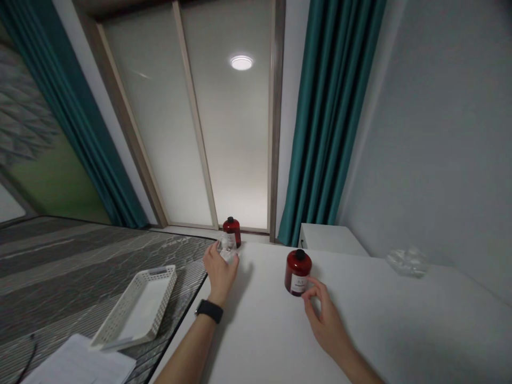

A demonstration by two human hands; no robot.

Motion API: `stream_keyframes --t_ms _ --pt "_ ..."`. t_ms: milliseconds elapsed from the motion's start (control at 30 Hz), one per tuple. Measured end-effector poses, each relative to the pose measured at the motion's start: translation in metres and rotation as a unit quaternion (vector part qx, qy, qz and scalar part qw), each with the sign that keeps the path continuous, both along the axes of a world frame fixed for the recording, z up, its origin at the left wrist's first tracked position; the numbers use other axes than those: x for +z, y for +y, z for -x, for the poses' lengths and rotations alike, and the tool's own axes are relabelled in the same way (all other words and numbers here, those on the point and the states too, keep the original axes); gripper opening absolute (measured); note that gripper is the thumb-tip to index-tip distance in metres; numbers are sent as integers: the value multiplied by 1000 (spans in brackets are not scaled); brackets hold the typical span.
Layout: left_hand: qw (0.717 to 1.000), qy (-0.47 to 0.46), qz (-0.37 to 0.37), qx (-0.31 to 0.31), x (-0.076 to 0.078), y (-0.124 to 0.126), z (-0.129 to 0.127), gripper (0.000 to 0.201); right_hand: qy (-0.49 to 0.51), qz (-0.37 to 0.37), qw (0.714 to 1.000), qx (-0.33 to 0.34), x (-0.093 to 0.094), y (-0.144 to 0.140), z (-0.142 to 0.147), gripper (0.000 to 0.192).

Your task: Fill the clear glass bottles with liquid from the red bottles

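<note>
My left hand (221, 271), with a dark watch on its wrist, reaches to the far left part of the white table. Its fingers are closed around a clear plastic piece (228, 246), whose exact kind I cannot make out. Just behind that piece stands a dark red bottle (232, 229) with a black cap, partly hidden. A second red bottle (294, 270), squat with a black cap and a white label, stands upright on the table. Beside its label is my right hand (323, 317), thumb and fingers apart; the fingertips are at the bottle's right side, perhaps touching it.
The white table (272, 341) borders a grey striped bed (120, 256) on the left. On the bed lie a white perforated basket (136, 306) and papers (82, 362). Crumpled clear plastic (407, 262) lies at the far right. A white cabinet (332, 240) stands behind the table.
</note>
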State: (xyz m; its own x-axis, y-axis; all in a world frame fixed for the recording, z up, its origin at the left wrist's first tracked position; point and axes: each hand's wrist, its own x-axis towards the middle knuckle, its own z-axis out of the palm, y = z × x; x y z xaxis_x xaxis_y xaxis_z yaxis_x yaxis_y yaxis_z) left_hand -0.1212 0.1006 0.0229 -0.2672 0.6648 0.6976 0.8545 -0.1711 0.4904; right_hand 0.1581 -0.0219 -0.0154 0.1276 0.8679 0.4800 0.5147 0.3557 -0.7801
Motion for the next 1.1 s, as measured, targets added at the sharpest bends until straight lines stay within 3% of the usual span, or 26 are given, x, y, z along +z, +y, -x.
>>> stream_keyframes --t_ms 100,167,433,633,867,1000,1100 --pt "998 -45 28 40 -3 22 12 79 -6 8 1000 -8 -1 -1 0 39" --pt "996 -63 61 34 -8 34 19 80 -9 14 1000 -6 -1 -1 1 41" --pt "978 -125 156 -63 -22 48 37 43 -10 7 1000 -16 6 -5 2 42" --pt "961 -148 183 -143 -21 28 33 45 -26 3 1000 -2 4 -4 1 44" --pt "933 -159 207 -246 -18 -6 5 54 -27 7 1000 -3 1 -2 2 44" --pt "910 -160 220 -312 -14 -28 -13 56 2 -20 998 -53 0 6 0 40" --pt "875 -107 241 -406 -8 -43 -21 43 25 -33 994 -100 -2 19 -4 56"
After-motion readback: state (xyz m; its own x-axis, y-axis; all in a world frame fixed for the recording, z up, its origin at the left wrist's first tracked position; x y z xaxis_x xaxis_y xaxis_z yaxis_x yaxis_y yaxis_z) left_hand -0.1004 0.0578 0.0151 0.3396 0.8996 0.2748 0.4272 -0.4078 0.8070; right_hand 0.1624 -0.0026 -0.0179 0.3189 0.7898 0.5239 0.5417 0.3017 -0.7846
